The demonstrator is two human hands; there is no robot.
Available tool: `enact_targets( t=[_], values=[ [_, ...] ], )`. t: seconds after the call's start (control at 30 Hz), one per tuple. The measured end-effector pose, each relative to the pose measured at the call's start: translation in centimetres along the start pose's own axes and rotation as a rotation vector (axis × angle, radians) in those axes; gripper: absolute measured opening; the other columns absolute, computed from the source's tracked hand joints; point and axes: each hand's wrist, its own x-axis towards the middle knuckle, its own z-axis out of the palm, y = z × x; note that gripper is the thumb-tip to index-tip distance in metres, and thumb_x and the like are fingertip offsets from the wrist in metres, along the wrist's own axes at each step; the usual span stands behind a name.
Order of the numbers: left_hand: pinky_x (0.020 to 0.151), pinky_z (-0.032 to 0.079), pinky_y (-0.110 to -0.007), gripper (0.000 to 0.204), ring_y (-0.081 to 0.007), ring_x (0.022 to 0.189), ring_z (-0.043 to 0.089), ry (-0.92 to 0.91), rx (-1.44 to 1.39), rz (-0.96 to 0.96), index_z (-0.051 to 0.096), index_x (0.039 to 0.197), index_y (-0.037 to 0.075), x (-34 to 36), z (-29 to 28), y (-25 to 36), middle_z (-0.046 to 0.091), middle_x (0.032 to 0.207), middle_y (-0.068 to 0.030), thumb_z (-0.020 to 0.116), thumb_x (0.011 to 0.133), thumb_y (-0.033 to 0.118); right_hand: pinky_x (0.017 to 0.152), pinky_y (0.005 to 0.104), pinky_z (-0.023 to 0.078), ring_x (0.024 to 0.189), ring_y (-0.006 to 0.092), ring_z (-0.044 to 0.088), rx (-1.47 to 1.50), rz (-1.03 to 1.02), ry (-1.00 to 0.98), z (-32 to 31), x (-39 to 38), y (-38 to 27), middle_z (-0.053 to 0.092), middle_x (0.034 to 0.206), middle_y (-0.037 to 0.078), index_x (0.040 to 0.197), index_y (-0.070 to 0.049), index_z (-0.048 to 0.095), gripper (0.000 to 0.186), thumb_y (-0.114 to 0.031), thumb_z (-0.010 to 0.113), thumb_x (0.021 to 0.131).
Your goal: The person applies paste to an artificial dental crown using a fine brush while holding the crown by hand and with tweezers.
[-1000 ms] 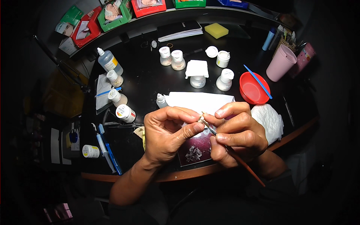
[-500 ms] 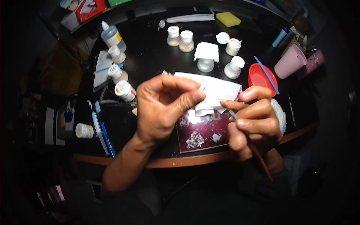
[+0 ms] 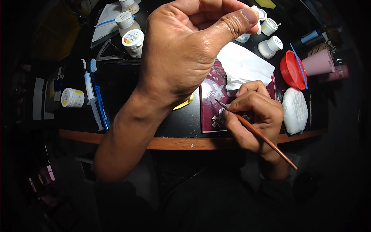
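My left hand (image 3: 181, 50) is raised at the top middle, thumb and fingers pinched together. A small whitish piece (image 3: 254, 9) shows at its fingertips, partly hidden and too small to name. Lower and to the right, my right hand (image 3: 257, 116) is closed in a pen grip on a fine brush (image 3: 266, 143) with a reddish-brown handle. The brush's dark pointed tip is aimed up and left, over a dark red glossy slab (image 3: 208, 120). White crumbs (image 3: 218, 118) lie on the slab, and a folded white tissue (image 3: 247, 65) covers its far part.
Right of the slab are a white pad (image 3: 295, 112), a red bowl (image 3: 290, 71) with a blue stick across it, and a pink cup (image 3: 319, 62). On the left are white-lidded jars (image 3: 133, 40), a syringe (image 3: 91, 96) and a blue toothbrush (image 3: 98, 96). A brown table edge (image 3: 185, 144) runs in front.
My left hand has risen toward the top, away from the tissue, still pinched. My right hand has drawn its fingers in around the brush, whose tip now shows. The whole view has shifted.
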Motion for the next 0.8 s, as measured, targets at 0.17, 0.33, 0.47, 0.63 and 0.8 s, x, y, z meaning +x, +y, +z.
enact_targets(
  t=[0.17, 0.33, 0.47, 0.63, 0.8],
  values=[
    [0.08, 0.057, -0.025, 0.019, -0.0139, 0.089, 0.071, -0.006, -0.058, -0.043, 0.069, 0.108, -0.006, 0.0, 0.3, 1.1, 0.075, 0.098, -0.0122, 0.075, 0.093, 0.005, 0.066, 0.0302, 0.047, 0.078, 0.0207, 0.061, -0.019, 0.021, -0.026, 0.5, 0.3, 0.3, 0.065, 0.068, 0.009, 0.073, 0.002, 0.07, 0.012, 0.0, 0.075, 0.063],
    [0.079, 0.057, -0.026, 0.013, -0.0151, 0.088, 0.071, 0.125, 0.182, -0.127, 0.069, 0.105, -0.004, 0.7, 1.7, 2.1, 0.074, 0.097, -0.0128, 0.073, 0.094, 0.002, 0.066, 0.0299, 0.047, 0.078, 0.0199, 0.061, -0.049, 0.008, -0.033, 1.0, 0.3, 0.6, 0.064, 0.07, 0.01, 0.074, 0.002, 0.071, 0.012, 0.0, 0.075, 0.063],
    [0.081, 0.057, -0.027, 0.013, -0.0158, 0.09, 0.071, 0.093, 0.191, -0.029, 0.069, 0.105, -0.004, 0.6, 0.9, 1.2, 0.074, 0.098, -0.0131, 0.073, 0.094, 0.003, 0.066, 0.0296, 0.047, 0.077, 0.0194, 0.061, -0.051, 0.033, -0.015, 1.4, 0.4, 0.5, 0.064, 0.069, 0.009, 0.074, 0.002, 0.071, 0.012, 0.001, 0.075, 0.063],
    [0.084, 0.057, -0.028, 0.014, -0.0167, 0.092, 0.072, 0.071, 0.202, 0.032, 0.07, 0.107, -0.003, 0.6, 0.5, 0.4, 0.075, 0.099, -0.0134, 0.073, 0.094, 0.004, 0.066, 0.0294, 0.046, 0.077, 0.0188, 0.061, -0.061, 0.032, -0.02, 1.5, 0.5, 0.5, 0.064, 0.068, 0.009, 0.074, 0.002, 0.071, 0.012, 0.002, 0.075, 0.064],
    [0.087, 0.058, -0.029, 0.015, -0.0176, 0.094, 0.072, 0.062, 0.21, 0.085, 0.071, 0.108, -0.003, 0.5, 0.3, -0.2, 0.075, 0.101, -0.0137, 0.073, 0.095, 0.004, 0.066, 0.0303, 0.047, 0.078, 0.0185, 0.061, -0.044, 0.008, -0.013, 1.6, 0.4, 0.9, 0.067, 0.068, 0.008, 0.075, 0.001, 0.073, 0.011, 0.0, 0.076, 0.065]
  ],
)
